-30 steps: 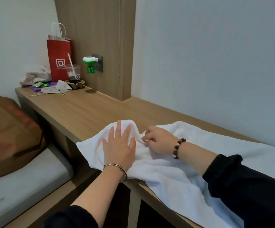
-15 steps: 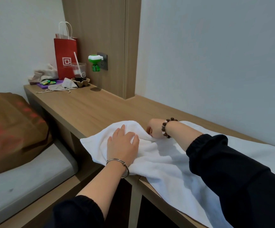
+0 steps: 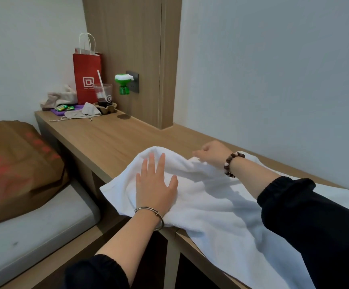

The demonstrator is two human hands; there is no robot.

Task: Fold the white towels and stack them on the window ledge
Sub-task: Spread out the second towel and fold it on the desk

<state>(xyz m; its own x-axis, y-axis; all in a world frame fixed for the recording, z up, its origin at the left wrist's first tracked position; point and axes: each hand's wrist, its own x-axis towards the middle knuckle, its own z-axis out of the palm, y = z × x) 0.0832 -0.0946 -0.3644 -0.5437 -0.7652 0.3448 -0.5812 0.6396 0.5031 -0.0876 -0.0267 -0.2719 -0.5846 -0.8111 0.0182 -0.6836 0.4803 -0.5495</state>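
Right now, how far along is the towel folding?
Early. Done: one white towel lies spread along the wooden ledge, partly overhanging its front edge; no folded stack is in view. In hand: the left hand presses flat on the towel's left end, while the right hand appears to pinch a raised edge beside it. Left: complete the folds and stack it. No other towels are visible.

We see a white towel (image 3: 221, 207) on a tan wood-grain ledge (image 3: 111, 140), a red bag (image 3: 87, 78) with white square logo, a green-and-white plug-in (image 3: 124, 83), black sleeves (image 3: 315, 217), brown-and-pink beads (image 3: 230, 164)
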